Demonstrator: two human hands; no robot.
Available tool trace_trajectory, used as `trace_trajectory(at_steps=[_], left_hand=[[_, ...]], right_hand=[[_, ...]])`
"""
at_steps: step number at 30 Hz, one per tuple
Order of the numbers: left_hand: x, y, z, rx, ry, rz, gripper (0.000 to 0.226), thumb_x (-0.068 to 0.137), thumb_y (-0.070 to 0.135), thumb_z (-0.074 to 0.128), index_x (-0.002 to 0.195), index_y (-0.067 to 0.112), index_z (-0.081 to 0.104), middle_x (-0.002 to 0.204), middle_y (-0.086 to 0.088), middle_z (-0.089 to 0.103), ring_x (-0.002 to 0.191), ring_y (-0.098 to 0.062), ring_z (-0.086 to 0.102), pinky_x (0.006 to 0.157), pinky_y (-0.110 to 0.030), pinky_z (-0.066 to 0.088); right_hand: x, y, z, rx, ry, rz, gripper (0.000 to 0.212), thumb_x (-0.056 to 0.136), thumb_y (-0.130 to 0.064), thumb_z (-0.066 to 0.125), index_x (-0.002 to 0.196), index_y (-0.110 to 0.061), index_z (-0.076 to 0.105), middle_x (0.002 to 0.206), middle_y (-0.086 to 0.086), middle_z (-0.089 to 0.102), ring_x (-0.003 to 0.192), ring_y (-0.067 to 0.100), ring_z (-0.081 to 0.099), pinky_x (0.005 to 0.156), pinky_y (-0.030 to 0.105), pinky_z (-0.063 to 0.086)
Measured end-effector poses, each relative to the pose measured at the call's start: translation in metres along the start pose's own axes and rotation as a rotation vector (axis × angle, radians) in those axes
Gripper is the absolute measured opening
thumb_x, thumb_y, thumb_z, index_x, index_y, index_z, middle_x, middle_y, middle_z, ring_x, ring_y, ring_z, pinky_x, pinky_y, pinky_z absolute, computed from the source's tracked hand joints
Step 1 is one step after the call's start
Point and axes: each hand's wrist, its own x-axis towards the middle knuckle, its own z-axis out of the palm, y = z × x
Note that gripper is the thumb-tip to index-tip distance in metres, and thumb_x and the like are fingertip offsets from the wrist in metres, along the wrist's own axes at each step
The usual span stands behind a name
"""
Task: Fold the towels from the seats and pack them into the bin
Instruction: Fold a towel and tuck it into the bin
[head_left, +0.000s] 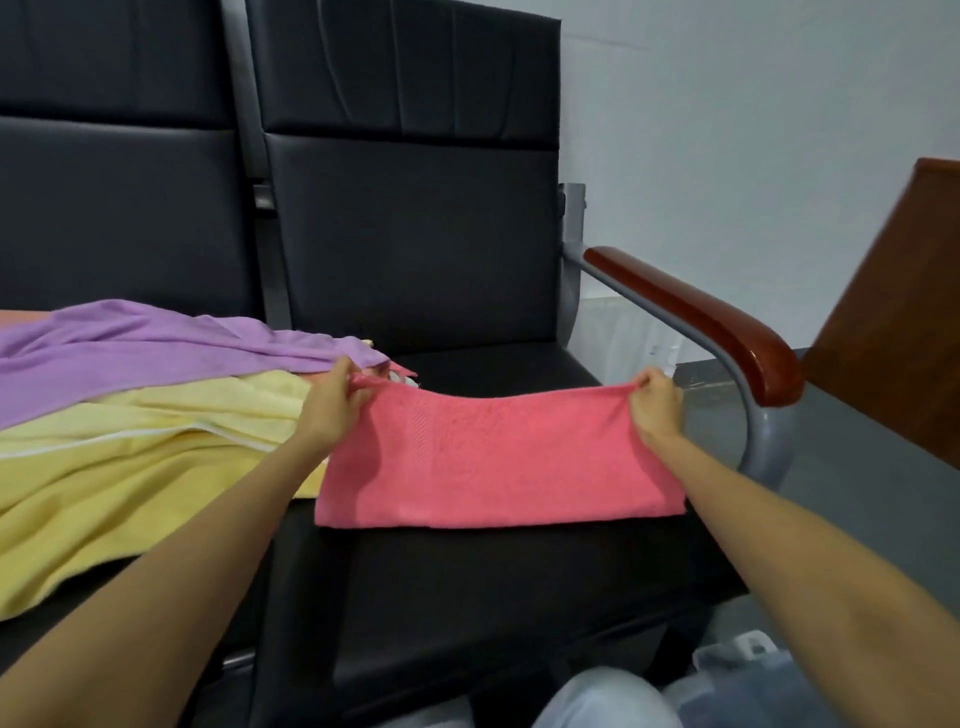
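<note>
A pink towel (493, 462) lies stretched across the black seat (498, 582) of the right-hand chair. My left hand (332, 405) pinches its far left corner and my right hand (655, 408) pinches its far right corner, holding that edge slightly raised. On the seat to the left lie a yellow towel (135, 467) and, over it, a purple towel (130, 353). A clear plastic bin (748, 670) shows only partly at the bottom right.
A wooden armrest (701, 322) on a grey metal frame borders the right side of the seat. A brown wooden panel (904, 312) stands further right. Black chair backs (410, 218) rise behind the seats. My knee (602, 701) is at the bottom edge.
</note>
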Motion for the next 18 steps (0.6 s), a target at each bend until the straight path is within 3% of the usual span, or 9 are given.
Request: trace_trajectory(at_steps=[3, 7, 12, 15, 18], left_hand=[[0.008, -0.021, 0.023, 0.006, 0.014, -0.069, 0.019, 0.095, 0.01, 0.047, 0.11, -0.002, 0.046, 0.098, -0.023, 0.062, 0.093, -0.04, 0.058, 0.071, -0.033, 0.033], [0.013, -0.027, 0.034, 0.108, 0.042, -0.086, 0.022, 0.096, 0.019, 0.048, 0.107, 0.0, 0.045, 0.101, -0.022, 0.063, 0.093, -0.04, 0.059, 0.071, -0.036, 0.036], [0.016, -0.019, 0.033, 0.349, -0.007, -0.247, 0.048, 0.091, 0.025, 0.056, 0.123, -0.008, 0.042, 0.127, -0.029, 0.046, 0.11, -0.045, 0.052, 0.088, -0.044, 0.041], [0.016, -0.008, 0.025, 0.396, -0.163, -0.294, 0.045, 0.087, 0.028, 0.062, 0.117, -0.004, 0.053, 0.12, -0.021, 0.056, 0.109, -0.035, 0.055, 0.086, -0.037, 0.044], [0.019, -0.004, 0.014, 0.266, -0.274, -0.435, 0.047, 0.079, 0.018, 0.072, 0.117, -0.002, 0.051, 0.118, -0.018, 0.056, 0.101, -0.028, 0.055, 0.078, -0.033, 0.044]], right_hand=[[-0.001, 0.017, 0.028, -0.151, -0.064, 0.037, 0.024, 0.088, 0.007, 0.037, 0.105, 0.005, 0.053, 0.112, 0.028, 0.057, 0.104, 0.042, 0.054, 0.081, 0.042, 0.041], [-0.007, 0.032, 0.044, -0.383, -0.115, -0.055, 0.025, 0.092, 0.004, 0.033, 0.115, 0.004, 0.043, 0.118, 0.026, 0.053, 0.108, 0.041, 0.051, 0.085, 0.044, 0.039], [-0.006, 0.033, 0.049, -0.549, -0.083, -0.102, 0.032, 0.094, -0.002, 0.036, 0.126, 0.001, 0.037, 0.122, 0.024, 0.05, 0.111, 0.04, 0.049, 0.093, 0.046, 0.035], [-0.013, 0.029, 0.049, -0.56, 0.021, -0.285, 0.043, 0.087, 0.004, 0.042, 0.13, 0.002, 0.041, 0.12, 0.025, 0.05, 0.111, 0.04, 0.048, 0.106, 0.053, 0.027], [-0.033, 0.005, 0.048, -0.522, -0.072, -0.498, 0.049, 0.085, 0.0, 0.046, 0.134, -0.001, 0.042, 0.137, 0.022, 0.042, 0.129, 0.035, 0.039, 0.115, 0.051, 0.017]])
